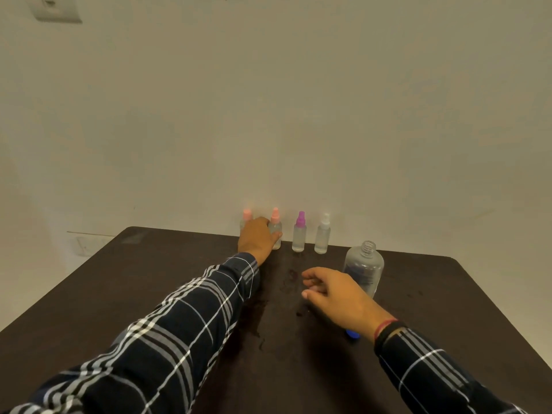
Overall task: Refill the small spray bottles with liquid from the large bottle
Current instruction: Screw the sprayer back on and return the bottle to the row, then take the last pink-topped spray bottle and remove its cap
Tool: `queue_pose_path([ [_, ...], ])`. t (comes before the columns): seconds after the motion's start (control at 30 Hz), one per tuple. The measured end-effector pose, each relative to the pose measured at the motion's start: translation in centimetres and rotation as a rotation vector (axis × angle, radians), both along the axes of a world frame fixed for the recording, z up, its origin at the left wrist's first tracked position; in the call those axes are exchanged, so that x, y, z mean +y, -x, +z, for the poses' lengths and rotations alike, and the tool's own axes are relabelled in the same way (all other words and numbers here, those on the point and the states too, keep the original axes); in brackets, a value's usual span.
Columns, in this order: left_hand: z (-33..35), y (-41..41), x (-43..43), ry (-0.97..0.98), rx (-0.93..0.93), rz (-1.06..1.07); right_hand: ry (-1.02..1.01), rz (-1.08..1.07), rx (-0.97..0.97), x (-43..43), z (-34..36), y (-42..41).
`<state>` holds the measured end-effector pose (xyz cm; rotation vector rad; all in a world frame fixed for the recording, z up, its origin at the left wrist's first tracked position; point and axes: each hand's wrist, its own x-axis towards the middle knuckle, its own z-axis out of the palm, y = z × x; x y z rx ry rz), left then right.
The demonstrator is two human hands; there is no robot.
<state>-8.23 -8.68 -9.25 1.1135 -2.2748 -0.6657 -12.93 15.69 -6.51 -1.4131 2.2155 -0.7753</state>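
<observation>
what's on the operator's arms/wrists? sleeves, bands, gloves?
Long dark navy plaid sleeves with white and grey lines on both arms: left sleeve, right sleeve. At the right wrist, a red thread and black band. No gloves.

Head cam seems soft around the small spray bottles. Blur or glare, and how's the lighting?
Head view: motion blur, not glare; the far-left pink bottle is ghosted, the gripped pink bottle under the left hand smeared. Head view: dim, even light; dark table nearly hides wet patches; wide-angle bows its edges.
</observation>
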Motion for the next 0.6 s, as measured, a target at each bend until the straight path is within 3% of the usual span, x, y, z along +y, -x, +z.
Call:
queue_pose_path([
  [0.6,-0.2,-3.4,-0.1,-0.021,0.085,-0.003,0.062,-0.044,0.037,2.7,0.9,-0.3],
])
